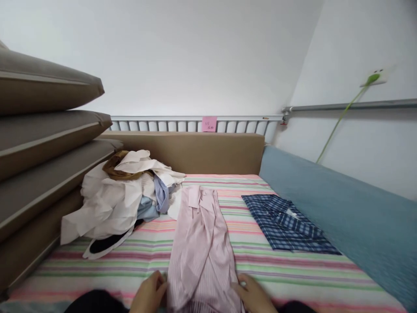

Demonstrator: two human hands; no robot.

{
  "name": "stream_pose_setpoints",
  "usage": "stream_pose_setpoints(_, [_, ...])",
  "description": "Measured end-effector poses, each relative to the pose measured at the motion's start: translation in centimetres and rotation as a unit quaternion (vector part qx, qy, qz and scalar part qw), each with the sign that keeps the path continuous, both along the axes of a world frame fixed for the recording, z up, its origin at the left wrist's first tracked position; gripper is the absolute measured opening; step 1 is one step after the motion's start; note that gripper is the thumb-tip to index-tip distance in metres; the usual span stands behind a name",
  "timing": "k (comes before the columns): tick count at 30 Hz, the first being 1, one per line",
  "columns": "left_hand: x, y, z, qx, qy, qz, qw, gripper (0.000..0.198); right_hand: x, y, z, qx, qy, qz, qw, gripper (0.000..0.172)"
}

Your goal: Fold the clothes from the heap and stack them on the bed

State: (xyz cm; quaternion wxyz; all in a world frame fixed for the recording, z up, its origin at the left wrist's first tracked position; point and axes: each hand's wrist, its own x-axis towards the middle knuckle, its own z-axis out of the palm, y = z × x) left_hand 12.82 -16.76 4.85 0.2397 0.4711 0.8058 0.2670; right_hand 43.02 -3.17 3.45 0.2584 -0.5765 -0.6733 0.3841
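Note:
A pale pink, finely ribbed shirt [203, 243] lies lengthwise in front of me, folded into a long narrow strip with its collar at the far end. At its near left edge, my left hand [150, 292] is closed, thumb and fingers pinching the cloth. On the opposite edge my right hand [254, 294] also pinches the fabric between curled fingers. The shirt's nearest end runs out of the bottom of the view. To its right rests a folded dark blue plaid shirt [283, 221].
A heap of crumpled white clothes [107, 195] sits at left beside stacked brown cushions [48, 126]. Under everything is a striped sheet [140, 256]. A brown padded board [195, 152] and radiator [143, 125] stand behind; a blue padded side [325, 200] borders the right.

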Motion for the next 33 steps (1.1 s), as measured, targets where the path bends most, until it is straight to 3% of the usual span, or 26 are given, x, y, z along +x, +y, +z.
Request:
stream_pose_setpoints(3, [-1.1, 2.1, 1.7, 0.082, 0.016, 0.002, 0.996, 0.014, 0.9, 2.5, 2.0, 0.054, -0.004, -0.018, 0.998, 0.023])
stream_pose_setpoints(6, [-1.2, 5.4, 2.7, 0.144, -0.022, -0.012, 0.989, 0.02, 0.0, 5.6, 3.7, 0.094, 0.026, -0.009, 0.995, 0.027])
stream_pose_setpoints(10, [0.2, 10.5, 3.6, 0.126, -0.019, -0.036, 0.991, 0.022, -3.4, 9.1, 4.0, 0.1, 0.032, 0.024, 0.994, 0.027])
stream_pose_setpoints(15, [3.2, 16.6, 5.3, 0.072, 0.125, -0.081, 0.986, 0.024, -8.6, 12.9, 5.1, 0.19, -0.097, 0.069, 0.975, 0.029])
stream_pose_setpoints(20, [4.2, 20.8, 4.7, 0.04, 0.156, -0.072, 0.984, 0.018, -14.1, 17.5, 5.7, 0.224, -0.133, 0.083, 0.962, 0.026])
stream_pose_setpoints(24, [2.3, 21.2, 3.6, 0.104, 0.011, -0.018, 0.994, 0.014, -16.7, 20.8, 4.8, 0.204, -0.135, 0.08, 0.966, 0.013])
stream_pose_setpoints(27, [0.4, 19.8, 3.2, 0.128, -0.06, 0.025, 0.99, 0.017, -17.0, 22.7, 4.2, 0.166, -0.107, 0.075, 0.978, 0.017])
stream_pose_setpoints(31, [-0.6, 17.9, 3.3, 0.055, 0.046, 0.016, 0.997, 0.012, -15.5, 25.0, 3.9, 0.13, -0.073, 0.031, 0.988, 0.018])
stream_pose_setpoints(33, [-0.5, 18.2, 3.7, 0.08, 0.096, -0.004, 0.992, 0.019, -14.1, 26.6, 3.8, 0.123, -0.058, -0.02, 0.99, 0.027])
